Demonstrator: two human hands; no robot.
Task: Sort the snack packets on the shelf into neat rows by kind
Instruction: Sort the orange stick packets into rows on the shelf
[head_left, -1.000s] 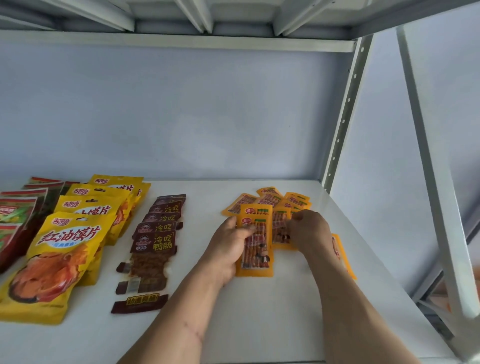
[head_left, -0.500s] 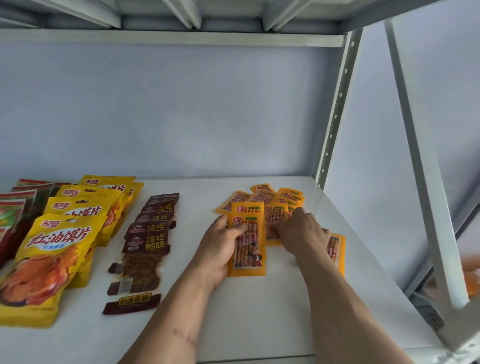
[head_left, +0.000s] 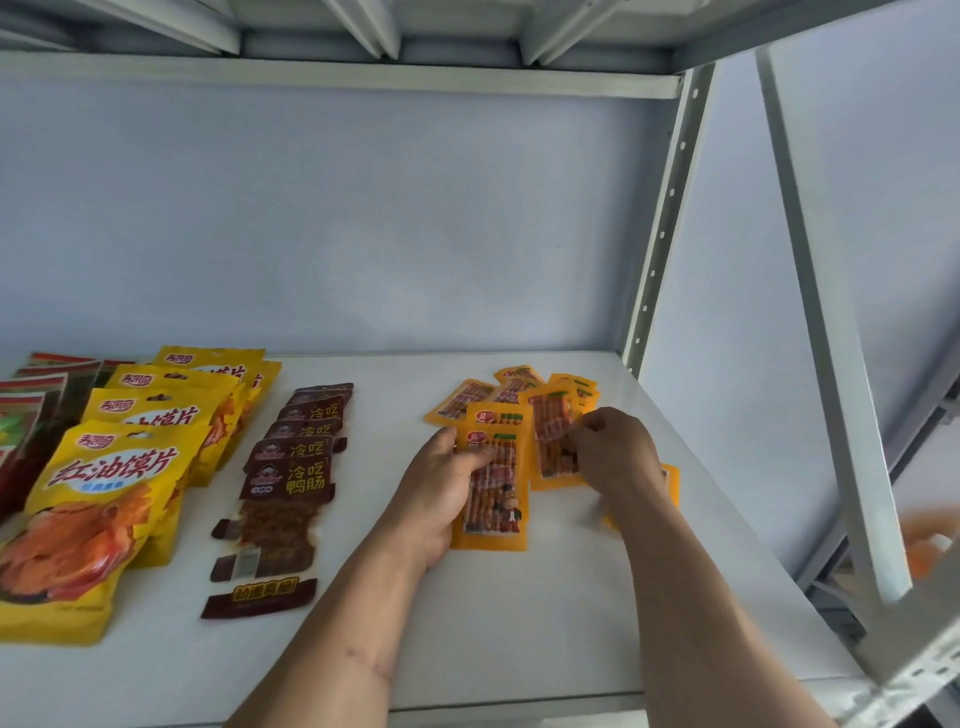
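Reaching in from the lower edge of the head view, both forearms stretch over the white shelf toward a cluster of small orange packets. The left hand lies palm toward the right, thumb curled over the upper left edge of the front orange packet, fingers tucked beneath it, so it grips that packet, which extends rightward and down from the thumb. A second packet of the same kind peeks out just behind its top edge. The right hand, knuckles up, pinches the right side of a neighbouring orange packet with bent fingers; that packet sits to the left of its fingertips, touching the front one. Another orange packet shows partly under the right wrist. Well to the left of the left hand run a row of brown packets, then yellow bags, then red packets at the frame edge.
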